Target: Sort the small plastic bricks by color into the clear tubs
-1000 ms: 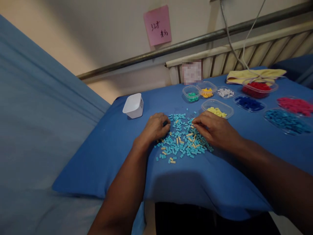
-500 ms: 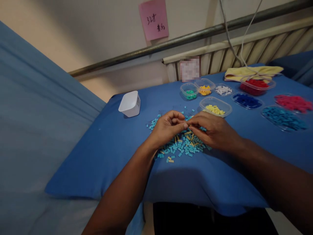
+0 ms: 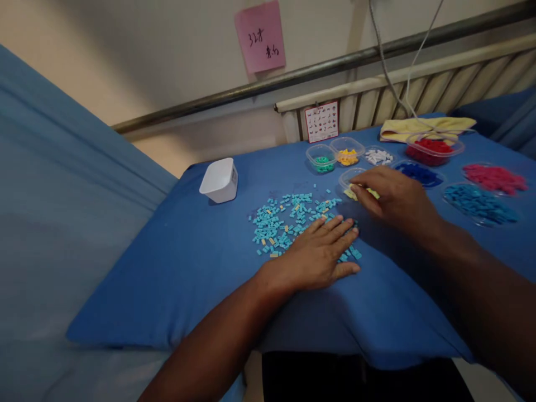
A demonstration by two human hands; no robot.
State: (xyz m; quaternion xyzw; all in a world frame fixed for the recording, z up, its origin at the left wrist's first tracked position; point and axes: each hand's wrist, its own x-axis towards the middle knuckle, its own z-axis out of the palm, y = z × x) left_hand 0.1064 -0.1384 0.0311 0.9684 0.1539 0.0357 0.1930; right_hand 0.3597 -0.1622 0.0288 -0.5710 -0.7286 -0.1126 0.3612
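Observation:
My left hand lies flat, fingers spread, on the right part of a loose layer of small turquoise plastic bricks. A few pale yellow bricks are scattered among them. Over a clear tub, my right hand has thumb and index finger pinched, with a pale yellow brick between the tips. More pale yellow bricks lie in that tub, partly covered by the hand.
Clear tubs of green bricks, orange bricks, white pieces and red bricks line the back. Dark blue, pink and teal heaps sit at the right. A white box stands left, a yellow cloth behind.
My hands have parted. The left has come down flat onto the turquoise bricks, and the right has moved to the pale yellow tub. The bricks are spread flatter, with fewer yellow ones showing.

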